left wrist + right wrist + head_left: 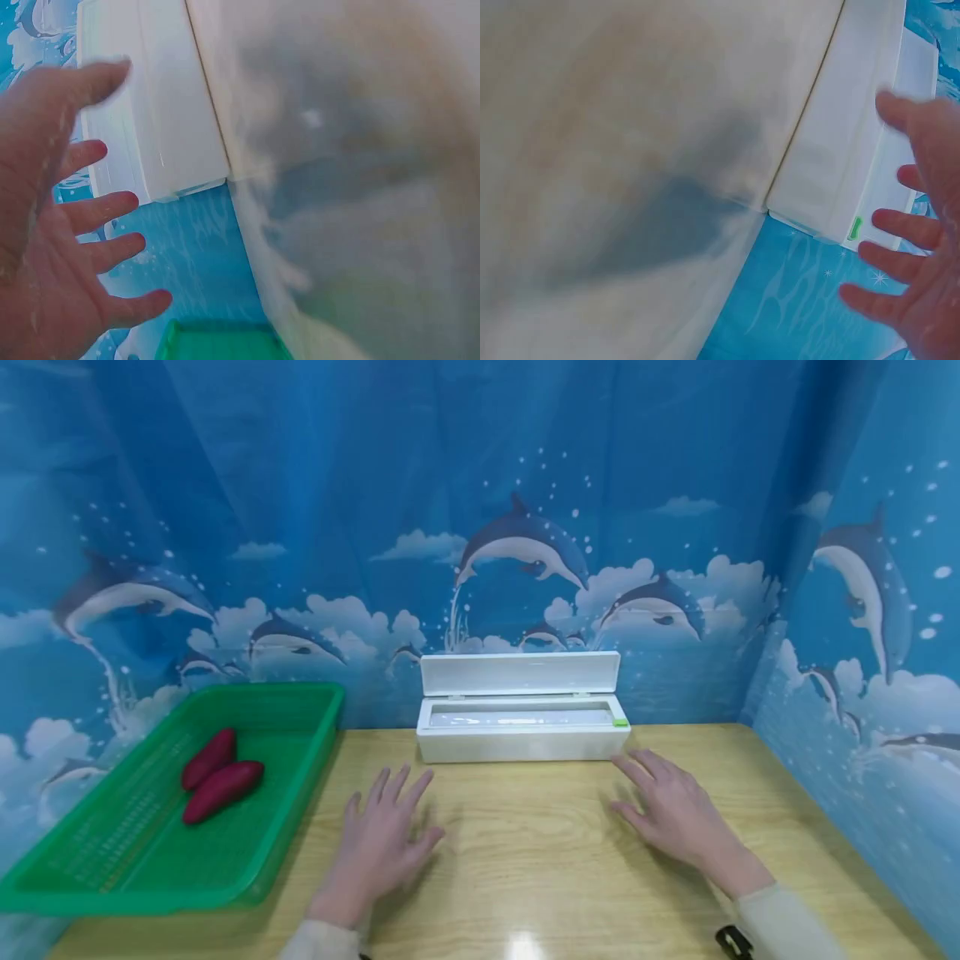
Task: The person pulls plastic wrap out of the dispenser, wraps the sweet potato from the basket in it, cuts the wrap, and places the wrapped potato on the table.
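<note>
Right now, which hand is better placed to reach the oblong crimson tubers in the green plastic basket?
Probably the left hand: open, empty and nearer the tubers and basket; the right hand is farther off.

Honestly can't read any text, brand, number or sign in any of the three views. Looked over the white box [525, 746] at 12 o'clock, its little green tab [620, 722] around 1 o'clock, and the green basket [112, 902] over at 10 o'clock. Nothing legible on the dolphin backdrop [375, 443] behind them either.
</note>
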`<state>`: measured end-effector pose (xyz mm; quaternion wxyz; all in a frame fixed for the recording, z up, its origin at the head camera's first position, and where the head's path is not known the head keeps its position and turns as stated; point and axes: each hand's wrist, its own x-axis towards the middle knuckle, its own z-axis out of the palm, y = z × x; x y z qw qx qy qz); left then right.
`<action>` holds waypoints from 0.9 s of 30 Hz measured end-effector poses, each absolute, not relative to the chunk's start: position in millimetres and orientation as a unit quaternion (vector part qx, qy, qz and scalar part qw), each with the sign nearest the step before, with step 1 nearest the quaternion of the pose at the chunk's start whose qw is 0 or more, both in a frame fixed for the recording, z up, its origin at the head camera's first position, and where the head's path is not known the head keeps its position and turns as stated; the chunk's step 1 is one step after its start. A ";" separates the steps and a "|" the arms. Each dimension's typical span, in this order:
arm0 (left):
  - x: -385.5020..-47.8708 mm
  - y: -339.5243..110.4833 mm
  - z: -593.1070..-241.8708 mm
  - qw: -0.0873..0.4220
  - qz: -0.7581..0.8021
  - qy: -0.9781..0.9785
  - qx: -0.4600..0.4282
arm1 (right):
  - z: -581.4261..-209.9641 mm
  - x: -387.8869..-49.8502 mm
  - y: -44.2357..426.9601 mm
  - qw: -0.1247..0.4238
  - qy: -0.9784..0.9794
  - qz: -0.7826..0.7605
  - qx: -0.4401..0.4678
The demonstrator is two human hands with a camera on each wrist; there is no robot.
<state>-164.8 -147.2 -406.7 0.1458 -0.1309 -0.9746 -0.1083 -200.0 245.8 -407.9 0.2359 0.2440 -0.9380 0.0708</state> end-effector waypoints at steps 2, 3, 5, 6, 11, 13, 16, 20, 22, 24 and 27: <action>-177.1 -146.4 -399.9 0.152 -0.120 -0.971 -0.139 | -404.9 -214.8 246.8 0.270 -0.921 0.077 0.269; -183.8 -145.4 -396.4 0.154 -0.125 -0.970 -0.142 | -403.1 -222.0 246.9 0.282 -0.915 0.079 0.277; -197.4 -143.0 -389.7 0.153 -0.133 -0.968 -0.147 | -398.9 -235.5 246.7 0.289 -0.909 0.088 0.288; -204.3 -141.9 -386.5 0.151 -0.135 -0.968 -0.150 | -396.9 -241.8 246.7 0.288 -0.908 0.092 0.290; -236.0 -139.7 -377.8 0.125 -0.139 -0.968 -0.165 | -391.3 -268.7 248.6 0.257 -0.918 0.115 0.279; -247.6 -140.5 -376.1 0.114 -0.145 -0.968 -0.168 | -390.1 -277.0 250.6 0.236 -0.926 0.123 0.267; -264.1 -142.0 -373.8 0.089 -0.155 -0.969 -0.171 | -386.7 -286.5 254.8 0.204 -0.937 0.132 0.253; -282.0 -142.4 -372.4 0.039 -0.172 -0.971 -0.164 | -381.3 -294.1 259.1 0.159 -0.945 0.145 0.248; -288.2 -142.6 -372.9 0.013 -0.181 -0.971 -0.158 | -379.1 -297.6 259.7 0.142 -0.947 0.146 0.249; -292.9 -142.6 -374.3 -0.006 -0.189 -0.971 -0.148 | -377.7 -301.3 259.6 0.130 -0.948 0.139 0.253; -296.9 -141.5 -375.8 -0.021 -0.190 -0.971 -0.141 | -376.5 -306.3 259.1 0.123 -0.949 0.126 0.263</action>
